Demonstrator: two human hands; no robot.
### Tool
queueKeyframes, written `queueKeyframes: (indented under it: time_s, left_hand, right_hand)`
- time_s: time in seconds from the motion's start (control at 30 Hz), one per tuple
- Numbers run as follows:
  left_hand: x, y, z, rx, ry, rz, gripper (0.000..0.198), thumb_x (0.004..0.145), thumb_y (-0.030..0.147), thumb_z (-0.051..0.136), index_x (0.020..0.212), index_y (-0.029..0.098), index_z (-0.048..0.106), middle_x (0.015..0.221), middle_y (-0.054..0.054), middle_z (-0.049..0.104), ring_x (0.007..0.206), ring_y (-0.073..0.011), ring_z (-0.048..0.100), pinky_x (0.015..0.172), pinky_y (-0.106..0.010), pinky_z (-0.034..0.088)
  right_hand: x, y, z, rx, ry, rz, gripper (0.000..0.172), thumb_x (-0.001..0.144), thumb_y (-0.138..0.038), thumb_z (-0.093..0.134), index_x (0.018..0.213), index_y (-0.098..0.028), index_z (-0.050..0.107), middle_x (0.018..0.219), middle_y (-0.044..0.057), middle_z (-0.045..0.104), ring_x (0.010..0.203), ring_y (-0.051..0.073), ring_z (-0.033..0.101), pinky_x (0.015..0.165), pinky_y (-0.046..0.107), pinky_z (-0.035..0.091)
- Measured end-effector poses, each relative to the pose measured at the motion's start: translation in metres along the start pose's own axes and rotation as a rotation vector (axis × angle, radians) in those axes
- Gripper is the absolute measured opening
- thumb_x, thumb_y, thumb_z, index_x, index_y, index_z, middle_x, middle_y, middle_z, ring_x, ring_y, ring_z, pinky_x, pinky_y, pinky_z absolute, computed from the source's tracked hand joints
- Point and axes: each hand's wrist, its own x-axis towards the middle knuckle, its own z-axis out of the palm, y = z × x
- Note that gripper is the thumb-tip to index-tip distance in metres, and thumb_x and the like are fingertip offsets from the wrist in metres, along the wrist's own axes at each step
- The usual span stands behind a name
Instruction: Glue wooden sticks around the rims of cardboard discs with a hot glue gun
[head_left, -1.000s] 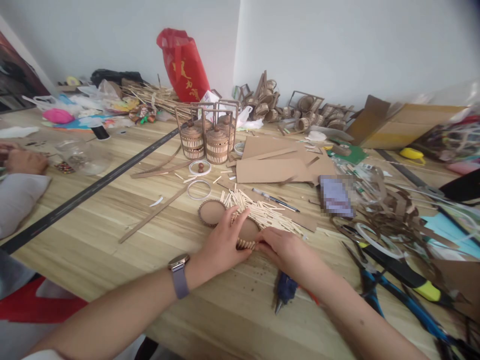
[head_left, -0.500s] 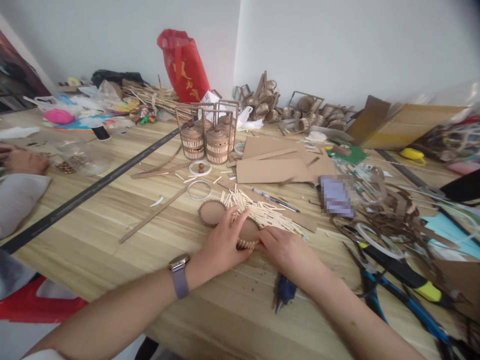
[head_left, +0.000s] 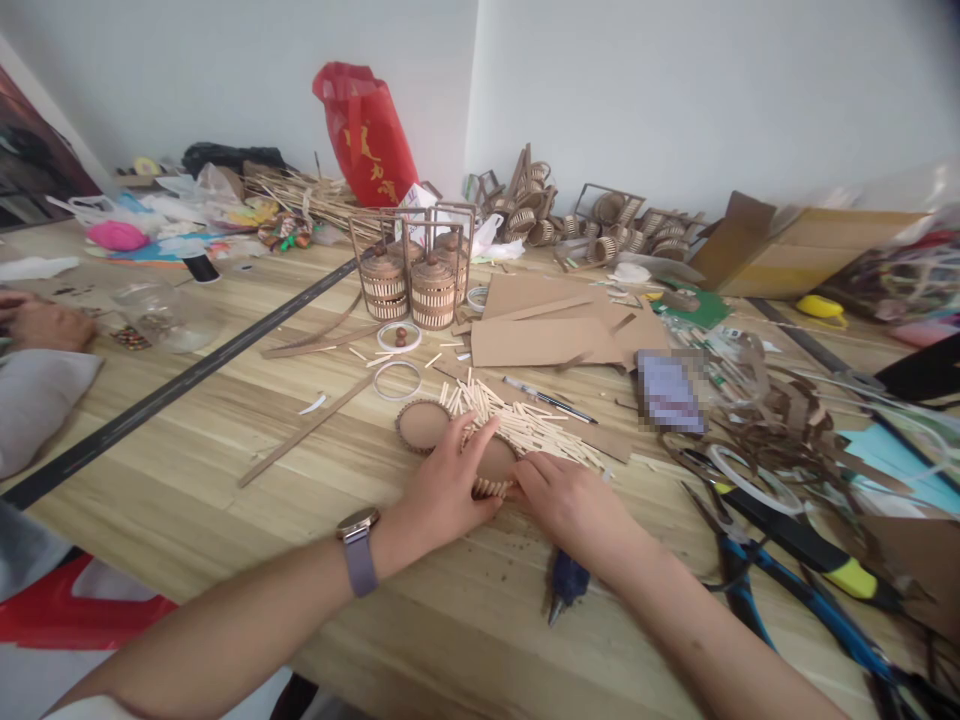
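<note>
Tabletop (head_left: 225, 510): basket (head_left: 495, 464) partly behind left hand (head_left: 441, 484)

Small round container (head_left: 495, 460) with a flat brown base, its near side bearing a row of short pale sticks. It lies open side up at the near centre of the tabletop (head_left: 225, 515), partly hidden by the left hand (head_left: 442, 485) and right hand (head_left: 566, 500).

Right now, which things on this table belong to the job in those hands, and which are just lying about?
Likely part of the job:
small round tray, left hand around it, right hand at its edge
loose pale sticks beside it
dark blue tool, perhaps a glue gun

Seemingly just lying about:
pen
red bag
pink bundle
</note>
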Motion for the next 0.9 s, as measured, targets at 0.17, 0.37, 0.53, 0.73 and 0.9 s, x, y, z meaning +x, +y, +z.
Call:
queueKeyframes:
  time_s: [0.17, 0.37, 0.53, 0.73, 0.9]
  left_hand:
    - [-0.0002, 0.0004, -0.0001, -0.005, 0.009, 0.011, 0.093, 0.071, 0.016, 0.071, 0.148, 0.029, 0.019, 0.145, -0.013, 0.03, 0.136, -0.034, 0.035, 0.105, -0.05, 0.042]
    - [-0.0002, 0.0003, 0.001, -0.021, 0.012, 0.004, 0.093, 0.071, 0.016, 0.072, 0.147, 0.029, 0.02, 0.146, -0.013, 0.029, 0.136, -0.0332, 0.034, 0.105, -0.049, 0.043]
    - [-0.0004, 0.0, 0.0019, -0.032, 0.014, 0.012, 0.097, 0.07, 0.016, 0.073, 0.148, 0.031, 0.018, 0.147, -0.012, 0.027, 0.138, -0.0341, 0.032, 0.107, -0.051, 0.041]
    - [-0.0008, 0.0008, 0.0015, -0.012, -0.002, 0.014, 0.1, 0.067, 0.019, 0.078, 0.147, 0.029, 0.019, 0.147, -0.014, 0.026, 0.138, -0.035, 0.032, 0.107, -0.052, 0.039]
    - [0.0, 0.0018, 0.0012, -0.019, -0.016, 0.001, 0.103, 0.065, 0.024, 0.082, 0.147, 0.028, 0.02, 0.148, -0.015, 0.026, 0.138, -0.0359, 0.032, 0.107, -0.053, 0.039]
  right_hand:
    - [0.0001, -0.0002, 0.001, -0.003, 0.008, -0.002, 0.02, 0.093, -0.014, 0.05, 0.074, -0.018, 0.055, 0.068, 0.003, 0.058, 0.059, 0.018, 0.054, 0.055, 0.029, 0.036]
    - [-0.0003, 0.0002, 0.002, -0.008, 0.008, 0.002, 0.02, 0.093, -0.015, 0.051, 0.074, -0.018, 0.055, 0.066, 0.002, 0.057, 0.058, 0.018, 0.053, 0.054, 0.029, 0.035]
    - [-0.0004, 0.0007, 0.0007, -0.006, 0.003, 0.007, 0.021, 0.092, -0.014, 0.052, 0.072, -0.018, 0.054, 0.066, 0.002, 0.058, 0.058, 0.017, 0.053, 0.054, 0.029, 0.035]
    - [-0.0001, 0.0011, 0.0004, -0.008, 0.001, 0.003, 0.02, 0.092, -0.014, 0.052, 0.073, -0.018, 0.055, 0.067, 0.002, 0.059, 0.058, 0.017, 0.054, 0.053, 0.028, 0.034]
    - [-0.0002, 0.0011, 0.0011, -0.017, 0.009, 0.003, 0.021, 0.093, -0.015, 0.051, 0.072, -0.018, 0.055, 0.065, 0.002, 0.058, 0.057, 0.016, 0.052, 0.054, 0.028, 0.032]
